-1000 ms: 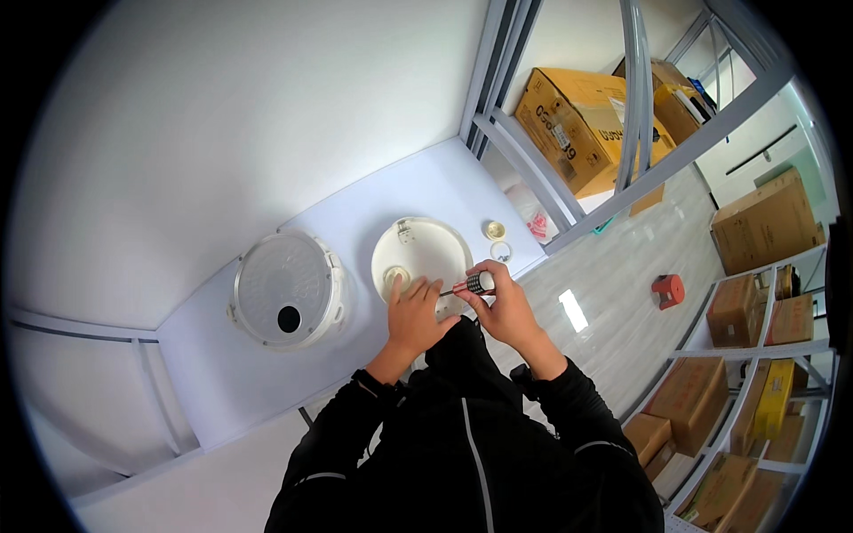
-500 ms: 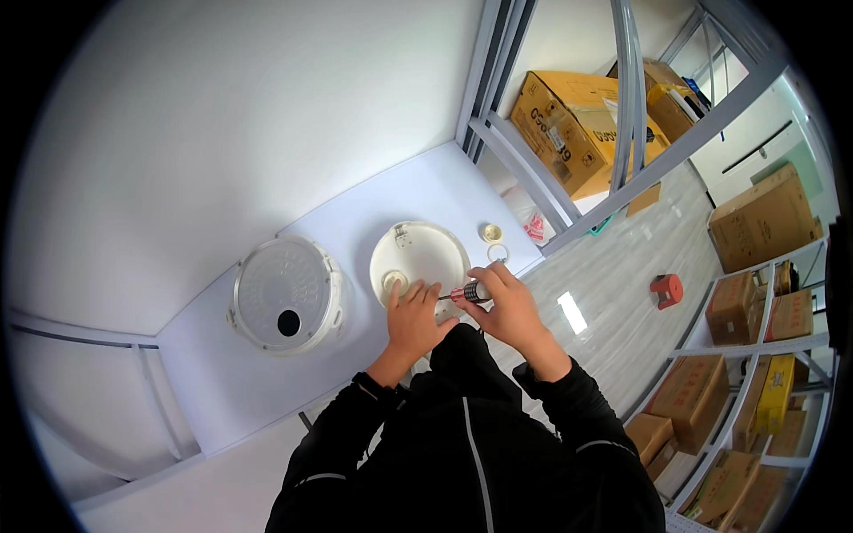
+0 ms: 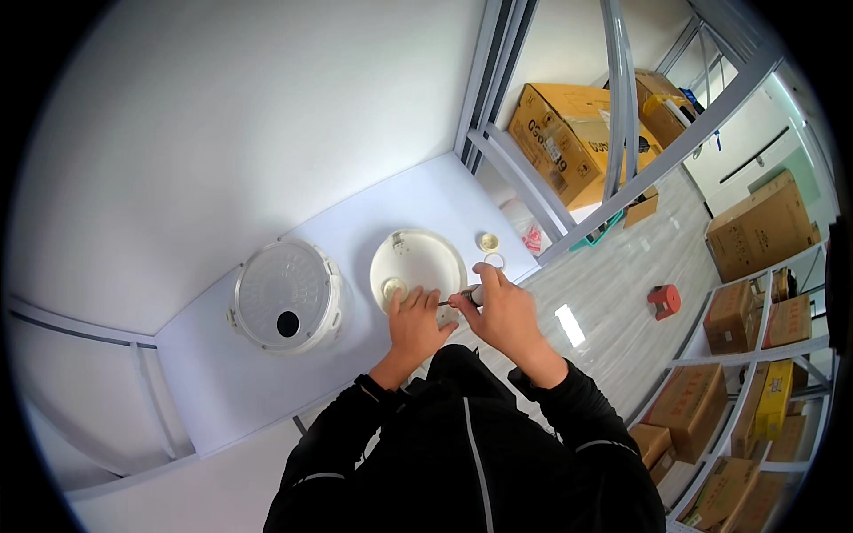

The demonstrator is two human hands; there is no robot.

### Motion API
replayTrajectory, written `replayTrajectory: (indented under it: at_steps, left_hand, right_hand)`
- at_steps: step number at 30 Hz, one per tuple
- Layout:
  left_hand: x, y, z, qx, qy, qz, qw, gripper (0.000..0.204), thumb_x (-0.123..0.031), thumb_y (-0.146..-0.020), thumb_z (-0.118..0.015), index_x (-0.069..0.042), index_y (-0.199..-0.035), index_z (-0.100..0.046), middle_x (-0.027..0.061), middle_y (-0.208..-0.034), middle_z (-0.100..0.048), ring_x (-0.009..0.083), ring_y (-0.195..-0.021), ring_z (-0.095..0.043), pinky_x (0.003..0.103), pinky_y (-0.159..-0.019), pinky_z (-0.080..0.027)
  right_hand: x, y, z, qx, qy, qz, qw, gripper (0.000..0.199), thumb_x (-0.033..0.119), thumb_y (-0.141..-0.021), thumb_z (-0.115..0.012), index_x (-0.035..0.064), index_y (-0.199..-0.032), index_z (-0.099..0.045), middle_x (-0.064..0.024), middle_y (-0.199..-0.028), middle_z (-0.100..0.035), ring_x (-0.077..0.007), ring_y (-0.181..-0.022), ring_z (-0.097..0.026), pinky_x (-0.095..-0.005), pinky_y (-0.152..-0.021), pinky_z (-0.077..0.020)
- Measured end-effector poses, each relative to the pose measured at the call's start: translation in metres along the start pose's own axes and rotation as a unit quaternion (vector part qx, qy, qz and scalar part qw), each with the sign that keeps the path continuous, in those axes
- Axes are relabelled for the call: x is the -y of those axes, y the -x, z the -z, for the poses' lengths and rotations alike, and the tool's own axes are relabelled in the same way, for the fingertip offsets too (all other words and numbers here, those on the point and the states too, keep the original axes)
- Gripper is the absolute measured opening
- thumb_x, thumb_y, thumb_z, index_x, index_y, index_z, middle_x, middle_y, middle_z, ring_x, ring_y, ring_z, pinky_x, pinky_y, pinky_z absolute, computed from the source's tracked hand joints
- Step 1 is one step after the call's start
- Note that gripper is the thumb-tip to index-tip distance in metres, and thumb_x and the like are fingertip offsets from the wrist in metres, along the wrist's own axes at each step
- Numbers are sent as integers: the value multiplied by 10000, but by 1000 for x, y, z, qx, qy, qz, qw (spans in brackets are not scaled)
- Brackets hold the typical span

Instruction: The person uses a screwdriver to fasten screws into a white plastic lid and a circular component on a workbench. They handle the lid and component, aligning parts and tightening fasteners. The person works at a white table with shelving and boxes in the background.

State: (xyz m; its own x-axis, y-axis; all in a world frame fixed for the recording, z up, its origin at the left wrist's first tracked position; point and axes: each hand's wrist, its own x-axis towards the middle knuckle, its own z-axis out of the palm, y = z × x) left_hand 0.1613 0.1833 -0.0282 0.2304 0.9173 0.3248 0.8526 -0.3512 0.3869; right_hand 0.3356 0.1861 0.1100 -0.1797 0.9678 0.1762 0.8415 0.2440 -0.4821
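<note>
A white round lid [image 3: 433, 259], shallow like a dish, rests on the pale tabletop in front of me. My left hand [image 3: 415, 331] lies over its near-left part, fingers stretched and slightly apart. Beside those fingertips is a small cream round fitting [image 3: 393, 289] in the lid. My right hand [image 3: 510, 320] grips a screwdriver [image 3: 471, 298] by its handle, over the lid's near-right rim. The shaft points left toward my left hand; its tip is too small to make out. Right of the lid sit a small cream cap [image 3: 489, 241] and a thin white ring [image 3: 495, 260].
A white bucket [image 3: 284, 293] with a translucent, black-holed top stands left on the table [image 3: 355, 209]. Grey metal framing [image 3: 551, 191] rises at the table's right end, near a yellow carton [image 3: 569, 142]. A red stool [image 3: 665, 302] and shelves of boxes [image 3: 702, 404] are further right.
My right hand has turned around the screwdriver handle, covering more of it. My left hand stays on the lid. The view has shifted slightly.
</note>
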Motion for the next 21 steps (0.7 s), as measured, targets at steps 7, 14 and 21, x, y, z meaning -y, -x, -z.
replayTrajectory:
  at_steps: [7,14,21]
  left_hand:
    - [1,0,1,9,14,16,1000,658,-474,-770,-861,-66,-1264,-713,126,-1202,-772,289,-1295,-659,521,-1174,-344]
    - [3,-8,4,58,19,31,998,697,-488,-733,-879,-64,-1262,-715,125,-1217,-769,292,-1314,-651,510,-1180,-356]
    - [6,-11,4,88,42,61,993,732,-471,-718,-892,-82,-1305,-695,128,-1281,-747,306,-1348,-625,519,-1202,-350]
  right_hand:
    - [-5,-2,8,-77,54,139,986,473,430,-970,-758,26,-1138,-577,-168,-919,-710,-361,-714,-718,-437,-585,-540]
    - [-6,1,0,41,44,-16,998,433,314,-947,-792,10,-1141,-554,-182,-1004,-658,-392,-771,-721,-440,-598,-554]
    - [-13,-2,-1,-88,-39,138,986,459,383,-946,-790,26,-1121,-561,-154,-840,-698,-366,-654,-702,-439,-548,-534]
